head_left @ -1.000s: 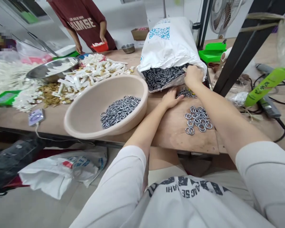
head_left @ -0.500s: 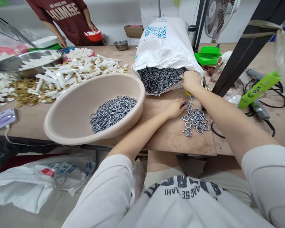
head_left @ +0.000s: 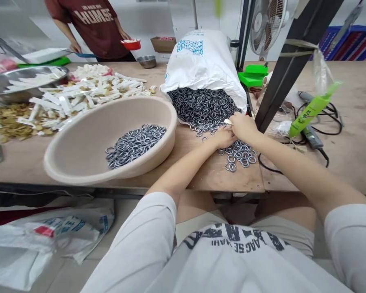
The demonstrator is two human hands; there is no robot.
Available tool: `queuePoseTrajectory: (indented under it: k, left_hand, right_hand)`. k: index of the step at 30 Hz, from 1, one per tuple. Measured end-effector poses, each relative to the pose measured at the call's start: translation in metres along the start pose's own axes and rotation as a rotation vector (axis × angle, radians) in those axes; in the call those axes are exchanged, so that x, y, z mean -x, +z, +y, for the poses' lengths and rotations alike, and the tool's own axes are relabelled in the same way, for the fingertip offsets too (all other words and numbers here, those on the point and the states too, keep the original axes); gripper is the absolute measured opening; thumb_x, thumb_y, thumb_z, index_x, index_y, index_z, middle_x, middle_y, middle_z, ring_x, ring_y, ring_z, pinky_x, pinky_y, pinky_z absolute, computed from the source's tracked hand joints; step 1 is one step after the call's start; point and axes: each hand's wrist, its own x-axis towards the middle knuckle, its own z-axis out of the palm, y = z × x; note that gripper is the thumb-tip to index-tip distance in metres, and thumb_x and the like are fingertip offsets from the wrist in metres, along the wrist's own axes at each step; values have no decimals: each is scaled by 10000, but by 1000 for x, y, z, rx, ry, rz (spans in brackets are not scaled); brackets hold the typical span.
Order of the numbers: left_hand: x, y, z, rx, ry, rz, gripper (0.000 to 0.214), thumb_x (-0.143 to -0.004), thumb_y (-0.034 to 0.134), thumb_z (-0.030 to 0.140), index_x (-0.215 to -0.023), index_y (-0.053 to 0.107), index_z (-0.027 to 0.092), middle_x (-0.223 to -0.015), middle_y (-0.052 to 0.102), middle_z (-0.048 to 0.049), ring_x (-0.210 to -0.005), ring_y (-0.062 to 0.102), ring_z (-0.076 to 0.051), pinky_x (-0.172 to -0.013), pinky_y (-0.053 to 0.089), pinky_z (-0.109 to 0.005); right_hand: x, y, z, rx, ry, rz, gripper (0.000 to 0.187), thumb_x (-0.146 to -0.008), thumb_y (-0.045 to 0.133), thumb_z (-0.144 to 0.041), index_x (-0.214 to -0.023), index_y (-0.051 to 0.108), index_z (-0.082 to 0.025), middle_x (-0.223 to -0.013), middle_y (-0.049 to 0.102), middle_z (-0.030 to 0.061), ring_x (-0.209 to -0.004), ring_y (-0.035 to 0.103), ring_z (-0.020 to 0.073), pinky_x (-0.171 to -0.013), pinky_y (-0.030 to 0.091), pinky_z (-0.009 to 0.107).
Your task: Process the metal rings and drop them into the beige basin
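My left hand (head_left: 225, 137) rests low on the table with its fingers stretched over the near side of the grey metal rings (head_left: 240, 152). Just above it, my right hand (head_left: 244, 125) is closed, with a small cream-white strip (head_left: 228, 121) showing at its fingertips. Whether the strip is held or wrapped round a finger, I cannot tell. Behind both hands lies a white woven sack (head_left: 205, 61) on its side, its mouth full of rings that spill onto the wood. A beige basin (head_left: 79, 134) left of my hands contains more rings (head_left: 137, 144).
White strips and brown pieces (head_left: 76, 95) are heaped at left beside a steel bowl (head_left: 27, 81). A dark metal post (head_left: 288, 65) slants up at right, near a green tube (head_left: 312, 112) and a corded tool (head_left: 312, 136). Another person (head_left: 93, 28) stands across the table.
My right hand has moved from the sack's edge down beside my left hand. More rings have spilled from the sack's mouth onto the table. The view has shifted right.
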Motion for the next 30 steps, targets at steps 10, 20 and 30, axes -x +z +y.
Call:
queuePoseTrajectory:
  k: [10, 20, 30]
  left_hand:
    - [110, -48, 28, 98, 5, 185, 350, -1008, 464, 331, -1218, 722, 221, -1276, 723, -70, -1205, 650, -232, -1069, 486, -394]
    - [175, -118, 63, -166, -266, 360, 343, -1004, 464, 382, -1208, 719, 275, -1312, 708, -35, -1187, 656, -254, -1002, 502, -402]
    - [271, -144, 41, -492, -846, 374, 454, -996, 391, 529, -1029, 733, 234, -937, 772, -103, -878, 695, -310, -695, 410, -381]
  right_hand:
    - [61, 22, 12, -136, -48, -28, 335, -972, 408, -188, -1173, 675, -209, -1200, 655, 124, -1024, 641, 269, -810, 469, 331]
    - [43, 37, 11, -150, -78, 0, 461, -977, 378, -165, -1411, 531, -127, -1390, 546, 214, -1254, 515, 343, -1025, 416, 428]
    - [68, 26, -65, -208, -494, 3, 427, -949, 388, -94, -1305, 618, -149, -1348, 613, 178, -1242, 519, 307, -1062, 370, 453]
